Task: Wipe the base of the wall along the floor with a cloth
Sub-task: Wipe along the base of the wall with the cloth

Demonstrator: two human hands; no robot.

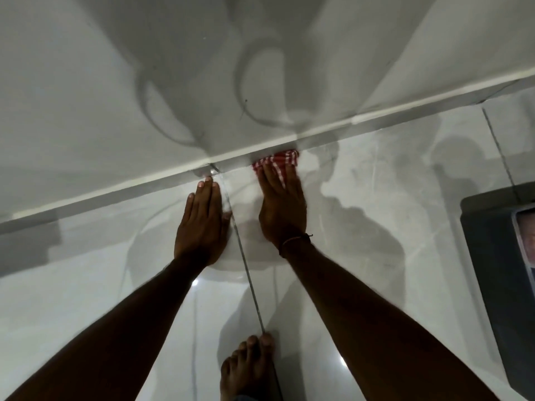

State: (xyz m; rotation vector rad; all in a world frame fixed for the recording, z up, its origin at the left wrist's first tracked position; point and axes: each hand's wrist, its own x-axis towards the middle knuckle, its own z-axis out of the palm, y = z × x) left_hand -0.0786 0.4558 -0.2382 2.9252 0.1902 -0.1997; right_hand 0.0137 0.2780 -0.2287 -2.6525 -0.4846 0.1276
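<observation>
A red-and-white checked cloth (279,160) is pressed against the grey skirting (376,123) at the foot of the white wall (86,96). My right hand (282,206) lies flat on the cloth, fingers stretched toward the wall, with a thin band at the wrist. The cloth shows only past the fingertips; the rest is hidden under the hand. My left hand (201,224) rests flat on the glossy floor tile (376,198), fingers together, its tips just short of the skirting, holding nothing.
A tile joint (246,261) runs between my hands toward my bare foot (249,369) at the bottom edge. A dark box-like object (498,270) stands on the floor at the right. Shadows fall across wall and floor.
</observation>
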